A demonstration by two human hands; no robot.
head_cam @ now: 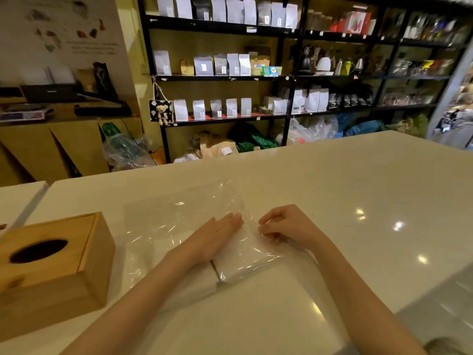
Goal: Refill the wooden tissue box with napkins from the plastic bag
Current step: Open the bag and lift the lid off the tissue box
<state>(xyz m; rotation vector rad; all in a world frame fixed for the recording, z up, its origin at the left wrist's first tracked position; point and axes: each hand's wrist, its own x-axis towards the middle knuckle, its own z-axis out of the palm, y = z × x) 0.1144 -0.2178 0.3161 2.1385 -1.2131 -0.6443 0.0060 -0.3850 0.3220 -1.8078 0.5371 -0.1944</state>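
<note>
My left hand [217, 235] presses flat, released, on the plastic bag [184, 221] of napkins [243, 262]; right hand [284, 224] fingers [265, 230] pinch the plastic; wooden tissue box [51, 267] sits left.

Warm indoor light from overhead; bright round glare spots on the glossy worktop [384, 190] at right. Plastic bag [179, 221] shows thin glints. Shelves [256, 78] behind dim, soft, slightly blurred. Wide-angle bending at edges; soft shadows under forearms.

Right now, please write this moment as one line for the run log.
left hand: flat on napkins | right hand: pinching plastic bag | wooden tissue box: left, slot empty
</note>
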